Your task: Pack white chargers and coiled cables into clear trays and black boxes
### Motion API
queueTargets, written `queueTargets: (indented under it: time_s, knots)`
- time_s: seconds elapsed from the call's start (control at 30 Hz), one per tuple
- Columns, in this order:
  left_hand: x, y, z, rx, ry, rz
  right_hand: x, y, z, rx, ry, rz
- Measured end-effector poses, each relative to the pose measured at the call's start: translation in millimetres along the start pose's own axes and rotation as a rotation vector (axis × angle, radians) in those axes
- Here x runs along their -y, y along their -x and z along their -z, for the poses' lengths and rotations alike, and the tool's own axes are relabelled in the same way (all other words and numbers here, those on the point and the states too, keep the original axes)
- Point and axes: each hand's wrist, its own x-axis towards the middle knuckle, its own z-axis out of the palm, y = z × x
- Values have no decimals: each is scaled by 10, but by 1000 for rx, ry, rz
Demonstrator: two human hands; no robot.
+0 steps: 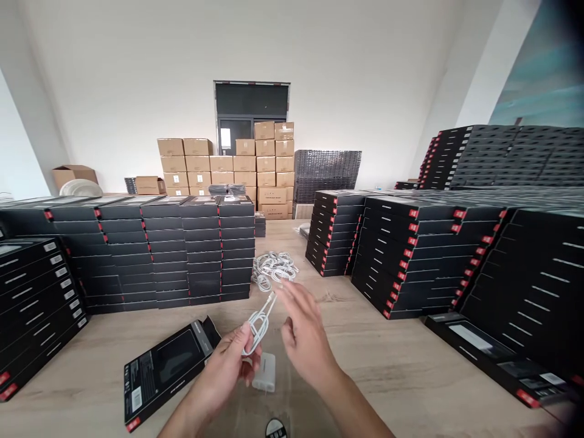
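My left hand (227,358) is closed on a coiled white cable (258,331), pinching the loops between thumb and fingers. One end of the cable, with its connector, sticks up toward my right hand (309,334). That hand is open, fingers stretched forward and thumb apart, its fingertips close to the connector; whether they touch it I cannot tell. Below the cable lies a white charger-like block (264,372) on the wooden table (365,377). To the left is a black box (168,368) with its end flap open. Beyond my hands sits a pile of white cables (276,267).
Stacks of black boxes (164,255) line the left, and more black stacks (401,255) stand on the right. A single black box (497,359) lies at their foot. Brown cartons (241,164) are piled at the back wall. A round black-and-white item (275,428) shows at the bottom edge.
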Motion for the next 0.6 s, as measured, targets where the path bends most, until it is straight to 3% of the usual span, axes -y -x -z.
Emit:
queueTargets:
  time_s: [0.07, 0.13, 0.3, 0.4, 0.5, 0.6]
  knots:
    - [7, 7, 4, 39, -112, -23, 88, -3, 20, 142, 56, 106]
    - [17, 16, 16, 66, -252, -55, 126, -7, 20, 207, 95, 117]
    - [68, 18, 61, -32, -578, -124, 86, -13, -16, 68, 311, 122]
    - [72, 16, 85, -150, -703, -187, 125, 2, -34, 78, 398, 136]
    - [55, 22, 95, -253, -774, -235, 222, 33, -38, 125, 330, 120]
    - [48, 27, 74, -291, -805, -231, 306, 62, -53, 137, 47, -24]
